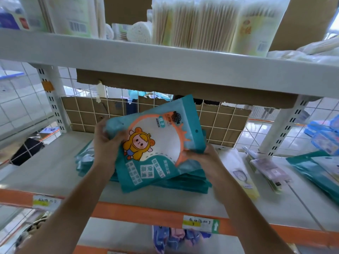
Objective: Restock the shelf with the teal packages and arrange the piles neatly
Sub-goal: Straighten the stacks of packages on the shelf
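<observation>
**Shelf restock: one teal package held over the pile**

Object: teal package (159, 136), a flat pouch. The front has a white round window ringed in orange, a cartoon figure in a yellow hood, and white blocks of print in its lower half. There is a small hole near each upper side edge. The package is tilted, top edge leaning away and to the right. It is held just above the pile (183, 182) of like teal pouches, and its lower corner overlaps the pile's front.

Left hand (106, 142): fingers curled round the package's left edge, thumb laid across the front beside the cartoon.

Right hand (200, 158): closed on the lower right edge, thumb on the orange ring (fingers hidden behind the pouch).

Surroundings, all relative to the pile:
- It lies on the grey shelf (55, 171).
- Left, partly behind the forearm: a lower, slumped teal stack (82, 162).
- Behind: wire grid (220, 121) backed with cardboard.
- In front: orange strip (143, 211) with a price label (200, 223).
- Right: clear-sleeved packets (266, 169).
</observation>
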